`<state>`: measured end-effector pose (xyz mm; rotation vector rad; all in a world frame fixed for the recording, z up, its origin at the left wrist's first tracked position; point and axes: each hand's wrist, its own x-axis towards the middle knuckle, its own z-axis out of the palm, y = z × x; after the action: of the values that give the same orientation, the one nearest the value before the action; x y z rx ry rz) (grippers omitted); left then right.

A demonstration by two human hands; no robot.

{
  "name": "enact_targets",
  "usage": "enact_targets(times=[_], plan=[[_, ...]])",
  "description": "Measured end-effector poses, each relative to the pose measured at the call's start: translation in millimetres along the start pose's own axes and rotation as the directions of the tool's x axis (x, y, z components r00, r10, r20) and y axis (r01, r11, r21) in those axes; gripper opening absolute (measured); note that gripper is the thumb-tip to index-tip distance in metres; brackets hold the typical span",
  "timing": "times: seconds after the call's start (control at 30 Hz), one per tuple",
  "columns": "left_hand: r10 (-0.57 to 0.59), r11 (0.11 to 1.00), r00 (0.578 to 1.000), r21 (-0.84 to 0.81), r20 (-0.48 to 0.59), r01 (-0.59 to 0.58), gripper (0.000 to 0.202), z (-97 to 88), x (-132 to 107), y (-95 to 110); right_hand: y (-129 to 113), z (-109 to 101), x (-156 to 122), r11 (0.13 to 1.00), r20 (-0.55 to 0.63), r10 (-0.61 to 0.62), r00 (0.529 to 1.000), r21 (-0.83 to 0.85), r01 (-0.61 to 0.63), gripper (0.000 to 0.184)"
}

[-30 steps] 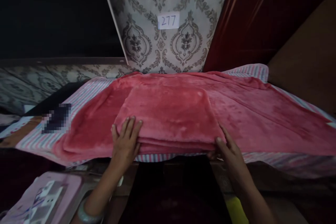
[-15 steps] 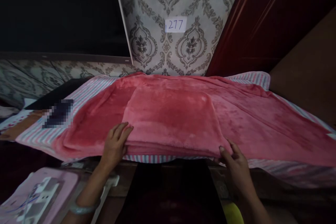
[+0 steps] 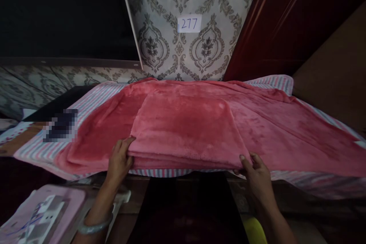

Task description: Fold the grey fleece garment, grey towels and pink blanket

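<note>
A pink plush blanket [image 3: 183,122] lies over a striped cloth, its middle part folded into a layered rectangle along the front edge. At the near left corner of that fold, my left hand [image 3: 119,160] is closed, thumb on top and the other fingers tucked below. My right hand [image 3: 256,169] pinches the near right corner, with the thumb over the top layer and some fingertips hidden under the cloth. Between the hands, the stacked front edges of the layers show.
The striped cloth [image 3: 31,148] sticks out around the blanket. A blurred dark item [image 3: 60,126] rests on it at left. Behind are a television [image 3: 65,15], a paper marked 277 [image 3: 189,23] and a dark red panel [image 3: 274,26]. A pink stool-like surface [image 3: 71,198] stands low at left.
My left hand has shifted slightly left along with the fold's left corner, so the front edge looks more stretched. My right hand stays at its corner. The view has tilted a little.
</note>
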<state>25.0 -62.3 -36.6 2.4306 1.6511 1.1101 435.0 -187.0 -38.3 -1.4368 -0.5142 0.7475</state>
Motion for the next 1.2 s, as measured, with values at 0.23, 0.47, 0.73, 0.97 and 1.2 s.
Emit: enact_targets(times=[0.23, 0.47, 0.73, 0.97, 1.2], plan=[[-0.015, 0.996, 0.999, -0.088, 0.048, 0.019, 0.054, -7.4, -2, -2, -7, -10, -1, 0.995, 0.077, 0.047, 0.996, -0.09, -0.04, 0.054], [0.036, 0.98, 0.998, -0.194, -0.047, -0.045, 0.057, -62.5, 24, 21, -49, -19, 13, 0.695, 0.07, -0.519, 0.852, -0.546, 0.468, 0.056], [0.201, 0.945, 0.915, 0.176, 0.349, -0.275, 0.07, -5.5, 127, 105, -96, 122, 41, 0.063, 0.779, -0.388, 0.492, -0.51, 0.858, 0.065], [0.015, 0.927, 0.852, 0.311, 0.523, -0.208, 0.075, 46.9, 126, 89, -51, 147, 67, -0.038, 0.765, -0.127, 0.631, -0.64, 0.768, 0.068], [0.01, 0.932, 0.836, 0.298, 0.549, -0.207, 0.078, 56.9, 122, 82, -37, 146, 71, -0.037, 0.772, -0.141, 0.62, -0.63, 0.776, 0.067]])
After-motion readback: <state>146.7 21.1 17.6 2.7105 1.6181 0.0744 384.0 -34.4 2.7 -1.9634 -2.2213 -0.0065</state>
